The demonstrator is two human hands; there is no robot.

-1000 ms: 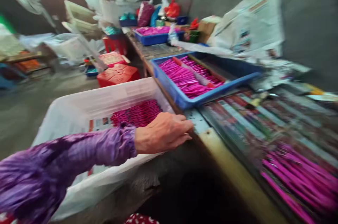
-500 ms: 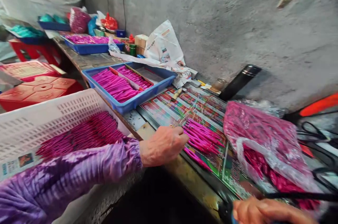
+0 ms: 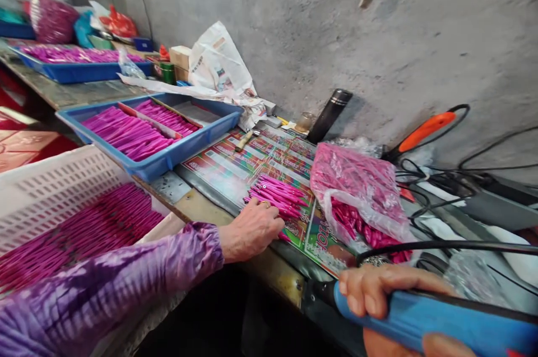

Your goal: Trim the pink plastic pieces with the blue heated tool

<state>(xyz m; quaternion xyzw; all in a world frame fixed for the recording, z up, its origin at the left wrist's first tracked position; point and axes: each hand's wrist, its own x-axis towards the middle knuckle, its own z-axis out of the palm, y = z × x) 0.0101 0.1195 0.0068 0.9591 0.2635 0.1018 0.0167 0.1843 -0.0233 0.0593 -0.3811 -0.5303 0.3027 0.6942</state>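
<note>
My left hand [image 3: 252, 229], in a purple sleeve, is at the table's near edge with its fingers curled down over a slim pink stick [image 3: 284, 237]. Only the end of that stick shows past the fingers. Just beyond them lies a loose bundle of pink sticks [image 3: 279, 197] with dark red ends, on a printed sheet [image 3: 235, 166]. At the lower right my right hand [image 3: 378, 295] is wrapped round the thick blue handle of a corded tool [image 3: 437, 318]. Its black front end points left toward the table edge; its working tip cannot be made out.
A plastic bag of pink pieces [image 3: 357, 183] lies right of the bundle. Behind it are an orange-handled tool [image 3: 426, 131], black cables and a black cylinder [image 3: 330, 116]. At left are a blue tray [image 3: 163, 163] and a white basket [image 3: 50, 189], both holding pink sticks.
The view has swung right. My left hand has come down over the single stick in front of the bundle. My right hand, with the blue tool, has come further into view.
</note>
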